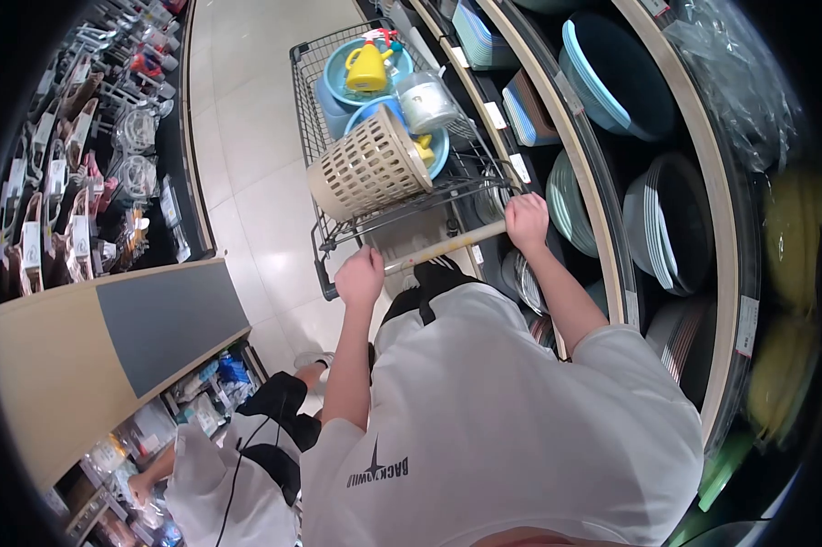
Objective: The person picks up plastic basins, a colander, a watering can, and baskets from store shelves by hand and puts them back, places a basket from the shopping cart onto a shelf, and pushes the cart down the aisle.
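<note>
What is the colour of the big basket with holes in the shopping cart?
The basket is beige; the head view shows it best.

Left hand (pixel 360 275): its fingertips are hidden around the handle (pixel 447 243) of the shopping cart (pixel 325 281).
Right hand (pixel 527 221): here also the fingertips are hidden.
Perforated laundry basket (pixel 365 169): inside the cart, it covers part of the lower blue basin (pixel 441 153).
Yellow object (pixel 424 148): inside the cart, partly behind this basket; I cannot tell what it is.
Clear round container (pixel 427 102): inside the cart, its print is too small for reading.
Price tags (pixel 494 115): right of the cart, writing likewise too small.
Other person (pixel 206 483): behind the cart, to its left, cut by the bottom edge.
Plastic-wrapped goods (pixel 792 237): far right of the cart, fading into the dark border.
</note>
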`<state>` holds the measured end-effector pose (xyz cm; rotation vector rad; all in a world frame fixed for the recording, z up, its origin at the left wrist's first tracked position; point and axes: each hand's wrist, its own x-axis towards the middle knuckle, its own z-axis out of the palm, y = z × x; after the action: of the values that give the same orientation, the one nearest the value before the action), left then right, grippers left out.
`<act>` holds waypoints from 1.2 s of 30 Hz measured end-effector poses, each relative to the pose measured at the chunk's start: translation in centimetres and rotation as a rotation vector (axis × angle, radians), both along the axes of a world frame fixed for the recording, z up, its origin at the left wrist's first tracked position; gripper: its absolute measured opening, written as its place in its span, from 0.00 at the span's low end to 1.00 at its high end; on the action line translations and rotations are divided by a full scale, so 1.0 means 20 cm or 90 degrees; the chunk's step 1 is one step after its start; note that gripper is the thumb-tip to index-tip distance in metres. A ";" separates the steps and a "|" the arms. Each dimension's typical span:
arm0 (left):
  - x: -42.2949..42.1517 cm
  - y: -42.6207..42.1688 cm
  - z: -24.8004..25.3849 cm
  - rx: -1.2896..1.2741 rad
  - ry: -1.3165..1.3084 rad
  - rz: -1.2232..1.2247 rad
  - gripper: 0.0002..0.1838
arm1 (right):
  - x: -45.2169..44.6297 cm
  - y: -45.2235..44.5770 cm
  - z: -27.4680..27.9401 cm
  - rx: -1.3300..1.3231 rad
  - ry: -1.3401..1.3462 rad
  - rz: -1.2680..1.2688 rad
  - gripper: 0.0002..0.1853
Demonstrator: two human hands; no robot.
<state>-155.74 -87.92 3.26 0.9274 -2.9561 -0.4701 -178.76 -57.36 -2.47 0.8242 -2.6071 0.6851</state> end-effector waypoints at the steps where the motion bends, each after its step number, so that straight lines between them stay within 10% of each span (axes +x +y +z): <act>1: -0.04 -0.03 0.00 -0.004 0.004 0.004 0.15 | -0.04 -0.03 0.01 0.009 -0.009 0.003 0.10; 36: -1.37 -1.37 0.27 -0.020 -0.003 -0.181 0.27 | -1.50 -1.38 0.21 0.179 -0.241 0.093 0.17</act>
<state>-183.07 -115.38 8.63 0.5070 -3.1013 -0.4237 -208.75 -84.89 1.73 1.0646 -3.0586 0.5639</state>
